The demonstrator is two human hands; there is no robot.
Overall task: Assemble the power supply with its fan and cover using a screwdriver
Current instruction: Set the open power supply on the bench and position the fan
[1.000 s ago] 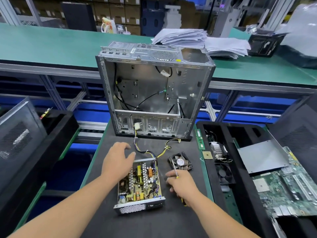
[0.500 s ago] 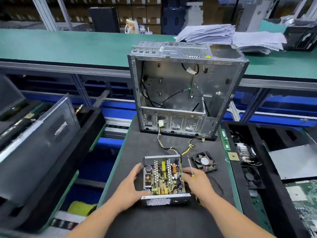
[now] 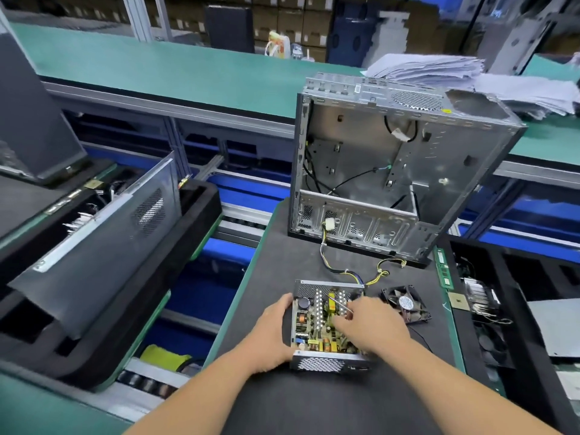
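Now the left hand [image 3: 272, 332] holds the open power supply [image 3: 326, 321]; the right hand [image 3: 370, 324] pinches the screwdriver [image 3: 340, 304]. Next, probably add the fan [image 3: 405, 304].

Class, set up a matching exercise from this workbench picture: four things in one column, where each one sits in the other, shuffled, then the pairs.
Things
1. power supply
2. fan
3. computer case
4. paper stack

Places
A. on the green bench behind the case
B. standing upright at the far end of the dark mat
C. between the left hand and right hand
D. lying on the mat, right of the power supply

Pairs: 1-C, 2-D, 3-B, 4-A
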